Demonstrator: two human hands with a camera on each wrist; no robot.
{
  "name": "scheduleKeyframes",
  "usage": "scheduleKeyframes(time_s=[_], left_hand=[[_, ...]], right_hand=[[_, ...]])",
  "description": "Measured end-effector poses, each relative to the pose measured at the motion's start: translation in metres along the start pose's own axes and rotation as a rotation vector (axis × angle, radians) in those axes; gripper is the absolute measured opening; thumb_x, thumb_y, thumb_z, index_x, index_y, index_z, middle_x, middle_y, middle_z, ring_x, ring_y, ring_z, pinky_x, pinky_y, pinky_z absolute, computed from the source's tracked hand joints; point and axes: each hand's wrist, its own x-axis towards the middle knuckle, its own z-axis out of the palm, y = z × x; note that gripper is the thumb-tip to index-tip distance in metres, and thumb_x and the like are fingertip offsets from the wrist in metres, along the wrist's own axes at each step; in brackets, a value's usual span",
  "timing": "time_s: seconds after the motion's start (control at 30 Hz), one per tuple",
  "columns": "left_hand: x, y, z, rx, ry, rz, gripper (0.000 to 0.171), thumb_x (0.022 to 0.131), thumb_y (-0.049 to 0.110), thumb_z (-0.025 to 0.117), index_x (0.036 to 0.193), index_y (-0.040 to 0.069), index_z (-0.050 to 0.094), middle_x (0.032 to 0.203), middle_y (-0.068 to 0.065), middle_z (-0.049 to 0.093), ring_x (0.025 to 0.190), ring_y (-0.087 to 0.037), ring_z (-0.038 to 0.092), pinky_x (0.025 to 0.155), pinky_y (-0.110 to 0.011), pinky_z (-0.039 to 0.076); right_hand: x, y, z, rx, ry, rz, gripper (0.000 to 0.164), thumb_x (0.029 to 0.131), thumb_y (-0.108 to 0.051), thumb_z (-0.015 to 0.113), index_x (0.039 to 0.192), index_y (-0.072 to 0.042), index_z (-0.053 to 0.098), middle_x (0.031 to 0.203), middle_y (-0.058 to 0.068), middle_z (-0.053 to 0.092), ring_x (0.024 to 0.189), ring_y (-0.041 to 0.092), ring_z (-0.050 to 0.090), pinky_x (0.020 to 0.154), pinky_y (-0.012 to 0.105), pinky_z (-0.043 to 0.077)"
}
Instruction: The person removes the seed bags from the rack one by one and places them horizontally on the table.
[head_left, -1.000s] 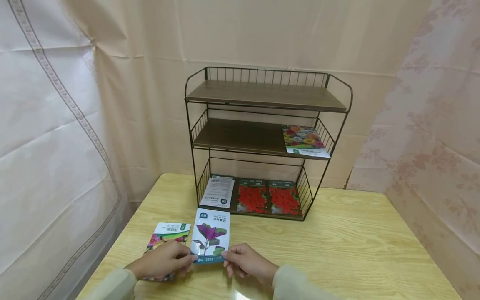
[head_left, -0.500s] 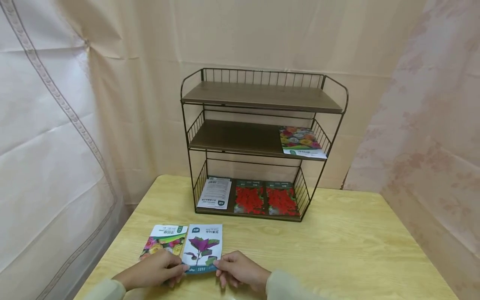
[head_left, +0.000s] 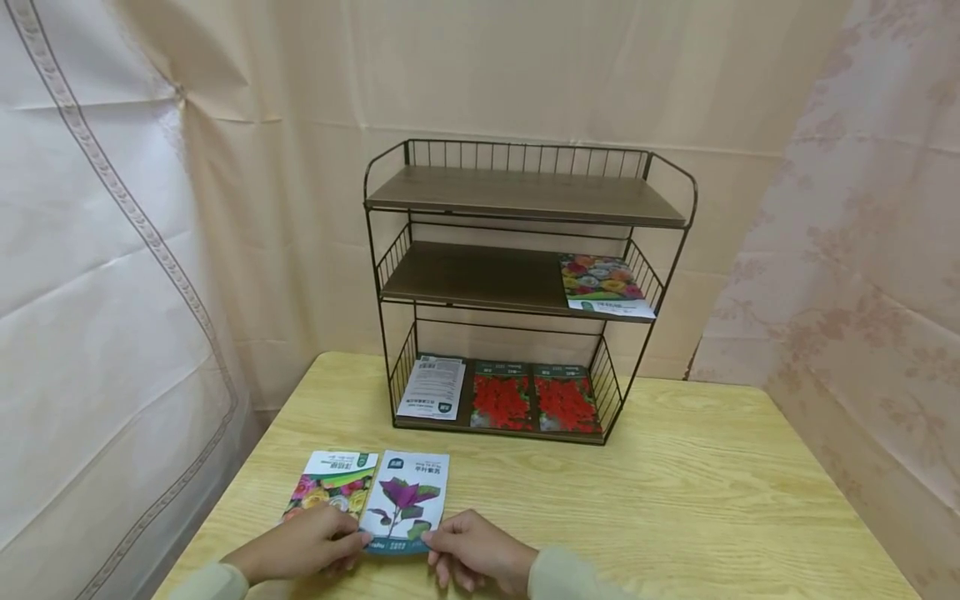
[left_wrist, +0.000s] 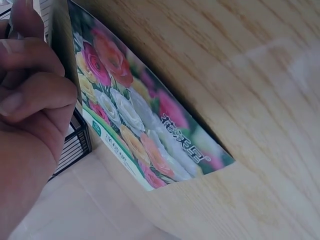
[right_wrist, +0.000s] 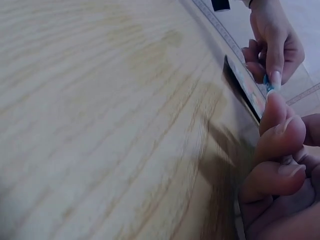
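Note:
A white seed packet [head_left: 408, 500] with a purple flower picture and a blue bottom band is held between two hands near the table's front. My left hand [head_left: 311, 542] pinches its lower left corner, thumb on top. At the lower right corner my right hand [head_left: 480, 546] pinches it the same way, its other fingers curled below. Beneath and beside the left hand lies a seed packet with colourful roses [head_left: 333, 483], partly covered by that hand. In the left wrist view this rose packet [left_wrist: 135, 110] lies flat on the wood, with the left hand's curled fingers [left_wrist: 40, 95] beside it.
A three-tier wire rack [head_left: 525, 196] stands at the back of the table [head_left: 675, 492]. On its middle shelf lies another rose packet [head_left: 603, 283]. The bottom shelf bears a white text-side packet [head_left: 432, 387] and two red-flower packets [head_left: 501, 400], side by side.
Both hands have drawn the purple-flower packet back from the rack toward the person and slightly left, beside the rose packet. Both still grip it; it barely moves in the last half second.

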Motion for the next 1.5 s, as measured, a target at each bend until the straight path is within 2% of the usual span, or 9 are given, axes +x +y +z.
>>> scheduleKeyframes(time_s=[0.17, 0.4, 0.67, 0.9, 1.03, 1.2, 1.5], left_hand=[[-0.003, 0.000, 0.001, 0.034, 0.007, -0.014, 0.040, 0.108, 0.037, 0.053, 0.073, 0.023, 0.065, 0.059, 0.015, 0.055, 0.050, 0.002, 0.046, 0.048, -0.019, 0.038], [-0.005, -0.001, 0.009, 0.207, 0.055, 0.005, 0.039, 0.107, 0.040, 0.056, 0.069, 0.027, 0.058, 0.061, 0.020, 0.049, 0.053, 0.003, 0.042, 0.050, -0.021, 0.040], [-0.011, 0.003, 0.014, 0.290, 0.081, -0.007, 0.039, 0.106, 0.040, 0.058, 0.069, 0.028, 0.057, 0.063, 0.019, 0.047, 0.055, 0.001, 0.044, 0.052, -0.023, 0.040], [-0.015, 0.000, 0.017, 0.248, 0.045, -0.070, 0.033, 0.105, 0.039, 0.059, 0.074, 0.026, 0.060, 0.064, 0.016, 0.048, 0.055, -0.001, 0.045, 0.051, -0.025, 0.040], [-0.017, -0.001, 0.017, 0.253, 0.065, -0.065, 0.031, 0.105, 0.037, 0.059, 0.076, 0.025, 0.059, 0.064, 0.017, 0.047, 0.055, 0.000, 0.044, 0.052, -0.024, 0.040], [-0.020, -0.003, 0.017, 0.277, 0.084, -0.067, 0.030, 0.105, 0.035, 0.060, 0.076, 0.024, 0.057, 0.064, 0.017, 0.045, 0.056, 0.001, 0.043, 0.052, -0.024, 0.039], [-0.021, -0.002, 0.017, 0.245, 0.021, -0.096, 0.029, 0.103, 0.035, 0.061, 0.076, 0.026, 0.062, 0.064, 0.016, 0.049, 0.055, -0.001, 0.044, 0.051, -0.025, 0.039]], right_hand=[[-0.001, 0.000, 0.003, 0.007, 0.003, 0.048, 0.035, 0.104, -0.030, 0.061, 0.079, -0.007, 0.066, 0.059, -0.001, 0.063, 0.036, 0.002, 0.037, 0.035, 0.017, 0.023], [-0.003, 0.001, 0.008, 0.025, 0.022, 0.072, 0.034, 0.104, -0.029, 0.061, 0.076, -0.009, 0.065, 0.057, -0.002, 0.061, 0.035, 0.002, 0.037, 0.034, 0.017, 0.025], [-0.007, -0.002, 0.015, 0.012, 0.034, 0.110, 0.035, 0.104, -0.027, 0.061, 0.073, -0.009, 0.064, 0.055, -0.003, 0.059, 0.035, 0.000, 0.038, 0.033, 0.014, 0.028], [-0.006, 0.000, 0.019, 0.078, 0.037, 0.138, 0.034, 0.102, -0.022, 0.061, 0.071, -0.011, 0.064, 0.053, -0.005, 0.057, 0.036, -0.002, 0.037, 0.034, 0.012, 0.027], [-0.006, 0.000, 0.020, 0.091, 0.033, 0.132, 0.033, 0.102, -0.022, 0.060, 0.072, -0.010, 0.065, 0.053, -0.004, 0.057, 0.035, -0.002, 0.037, 0.034, 0.012, 0.027], [-0.006, 0.000, 0.019, 0.081, 0.018, 0.127, 0.030, 0.100, -0.019, 0.059, 0.074, -0.008, 0.067, 0.054, -0.004, 0.057, 0.036, -0.002, 0.037, 0.034, 0.012, 0.027], [-0.008, 0.000, 0.016, 0.022, 0.043, 0.129, 0.039, 0.102, -0.021, 0.061, 0.064, -0.013, 0.060, 0.050, -0.006, 0.052, 0.036, -0.001, 0.034, 0.035, 0.014, 0.025]])
